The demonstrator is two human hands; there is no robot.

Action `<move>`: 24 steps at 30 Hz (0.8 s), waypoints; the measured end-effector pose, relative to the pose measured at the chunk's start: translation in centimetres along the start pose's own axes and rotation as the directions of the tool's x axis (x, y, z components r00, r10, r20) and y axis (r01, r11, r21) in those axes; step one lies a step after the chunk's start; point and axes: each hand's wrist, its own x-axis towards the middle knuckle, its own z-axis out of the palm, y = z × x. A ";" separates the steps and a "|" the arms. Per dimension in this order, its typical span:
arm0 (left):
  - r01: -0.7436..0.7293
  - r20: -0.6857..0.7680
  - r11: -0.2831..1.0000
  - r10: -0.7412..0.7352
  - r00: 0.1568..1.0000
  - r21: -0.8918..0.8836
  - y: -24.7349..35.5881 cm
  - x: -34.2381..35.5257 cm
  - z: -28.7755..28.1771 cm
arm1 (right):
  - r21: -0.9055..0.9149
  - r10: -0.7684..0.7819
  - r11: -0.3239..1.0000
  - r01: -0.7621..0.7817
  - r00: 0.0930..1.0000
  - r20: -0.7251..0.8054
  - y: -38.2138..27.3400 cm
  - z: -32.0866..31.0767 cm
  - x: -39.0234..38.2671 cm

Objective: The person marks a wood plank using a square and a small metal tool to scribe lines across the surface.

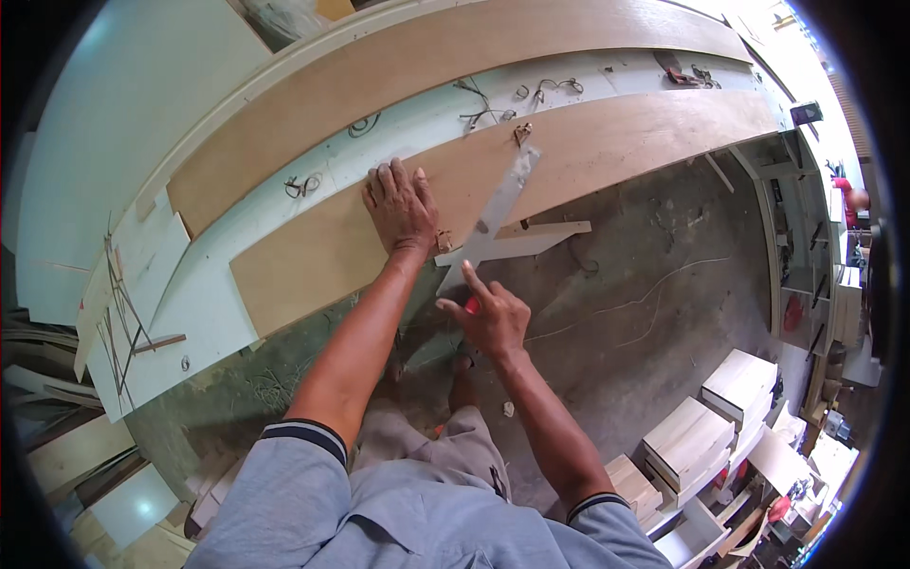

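Observation:
My left hand [401,207] lies with its fingers stretched over a long brown board [303,248], pressing on its face near the near edge. In my right hand [495,321] is the handle of a handsaw, a bit of red showing between the fingers, with the index finger pointing along the blade. The handsaw [502,201] has a grey, stained blade that slants away over the board, to the right of my left hand. Whether its teeth are in the wood, I cannot tell. Small curled brown scraps [444,241] sit on the board beside the blade.
A second long brown board [455,47] runs behind, on a pale worktop [213,294] with curled strips. A red and dark tool [681,76] lies at the far right. Stacked wooden drawers [690,441] stand at lower right. A person in red [842,185] shows at the right edge.

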 end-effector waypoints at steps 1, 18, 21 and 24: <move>0.052 0.118 0.999 -0.053 0.992 0.016 0.0 -0.2 -0.1 | 0.001 -0.031 1.000 0.031 0.997 -0.076 0.0 0.1 0.4; 0.133 0.028 0.962 -0.130 0.991 -0.237 -1.0 -0.6 -0.6 | 0.140 -0.104 0.984 0.107 0.994 -0.030 -3.2 2.3 -1.2; 0.112 0.003 0.951 -0.116 0.993 -0.288 -1.3 -0.5 0.0 | 0.130 -0.119 0.981 0.143 0.977 -0.178 -4.2 3.7 -0.5; 0.123 0.081 0.930 -0.101 0.992 -0.348 -2.4 -0.2 0.1 | 0.133 -0.081 0.986 0.100 0.987 -0.138 -4.4 4.2 -0.2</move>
